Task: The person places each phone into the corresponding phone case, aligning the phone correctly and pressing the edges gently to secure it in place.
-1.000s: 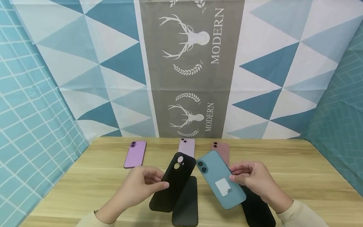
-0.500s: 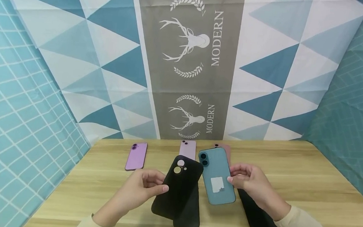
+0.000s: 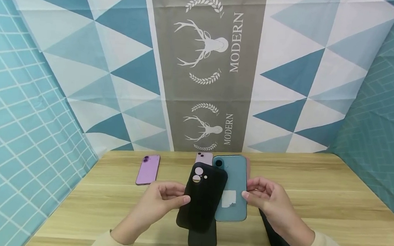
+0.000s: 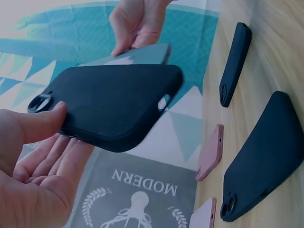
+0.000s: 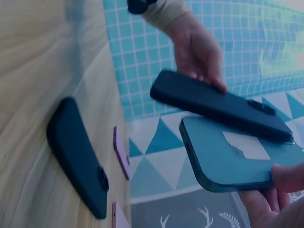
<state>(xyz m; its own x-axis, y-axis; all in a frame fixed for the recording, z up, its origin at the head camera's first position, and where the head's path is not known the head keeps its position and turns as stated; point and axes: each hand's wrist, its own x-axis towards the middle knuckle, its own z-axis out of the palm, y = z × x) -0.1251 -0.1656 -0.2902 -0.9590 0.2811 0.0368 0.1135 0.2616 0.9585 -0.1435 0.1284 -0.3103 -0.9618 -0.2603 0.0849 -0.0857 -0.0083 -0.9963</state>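
Observation:
My left hand [image 3: 162, 204] pinches a black phone case [image 3: 205, 200] by its left edge, thumb on the back, camera cutouts at the top. A blue phone [image 3: 235, 179] with a torn white label [image 3: 229, 199] is held at its right edge by my right hand [image 3: 271, 206]. Both are raised above the table, and in the head view the case overlaps the phone's left part, hiding one of its lenses. The right wrist view shows the case [image 5: 213, 102] tilted just over the back of the blue phone [image 5: 223, 164].
On the wooden table [image 3: 315, 192] lie a second black case [image 3: 202, 239] below the held one and a third [image 3: 275, 235] under my right hand. A purple phone [image 3: 148, 169], a pale lilac phone [image 3: 204, 158] and a pink phone [image 4: 210, 152] lie farther back, before a patterned cloth.
The blue phone has turned more upright and moved left, while the black case has shifted right and tilted. They now overlap in the head view.

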